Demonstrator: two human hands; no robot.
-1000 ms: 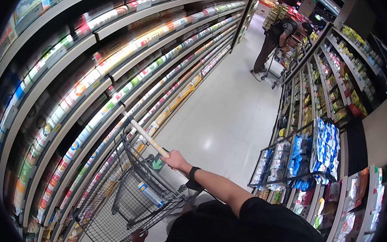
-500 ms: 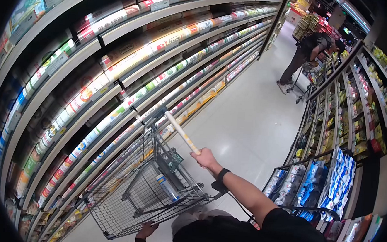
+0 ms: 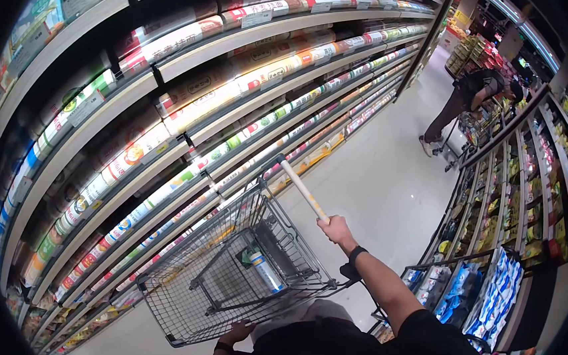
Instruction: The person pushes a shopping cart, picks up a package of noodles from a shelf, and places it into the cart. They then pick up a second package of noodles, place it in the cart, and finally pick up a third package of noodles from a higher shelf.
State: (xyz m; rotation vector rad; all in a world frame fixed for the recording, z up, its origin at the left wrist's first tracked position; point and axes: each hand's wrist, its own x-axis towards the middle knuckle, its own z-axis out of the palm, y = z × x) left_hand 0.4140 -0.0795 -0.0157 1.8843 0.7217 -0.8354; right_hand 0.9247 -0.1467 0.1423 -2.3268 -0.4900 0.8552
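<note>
My right hand is wrapped round the pale handle bar of a grey wire shopping cart. Down at the cart's near side, my left hand has its fingers curled at the basket rim, partly hidden by the wire. Inside the basket lies a white and blue cylindrical pack, beside the fold-down seat panel. Neither hand touches this pack. Both wrists wear dark bands.
Long shelves of paper-rolled dried noodles run along the left, close to the cart. Blue and white bags hang in a rack at right, below shelves of yellow packets. Up the aisle, a person bends over another cart.
The cart and both hands have shifted rightward in view, and the basket sits at a slightly different angle. My right hand keeps its hold on the handle; the pack still lies in the basket.
</note>
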